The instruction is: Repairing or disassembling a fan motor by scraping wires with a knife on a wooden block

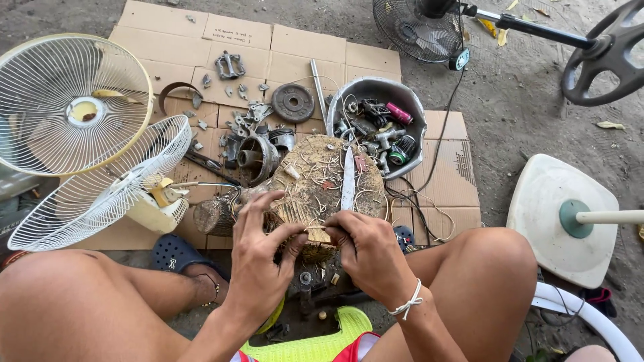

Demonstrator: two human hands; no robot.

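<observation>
A small wire piece [315, 230] is pinched between the left hand [260, 249] and the right hand [368, 251], both closed on it, atop a wooden stump [315, 175] where a knife [347, 177] lies. Behind, a grey basin [410, 100] is filled with metal parts, a pink cylinder and tangled wires

A wood block [315, 184] is set just beyond the left hand [258, 258] and right hand [369, 251], with a knife [347, 177] laid on it. A bowl [349, 94] of parts is placed behind the right hand; fan guards [74, 100] are placed left of the left hand, on cardboard [295, 43].
</observation>
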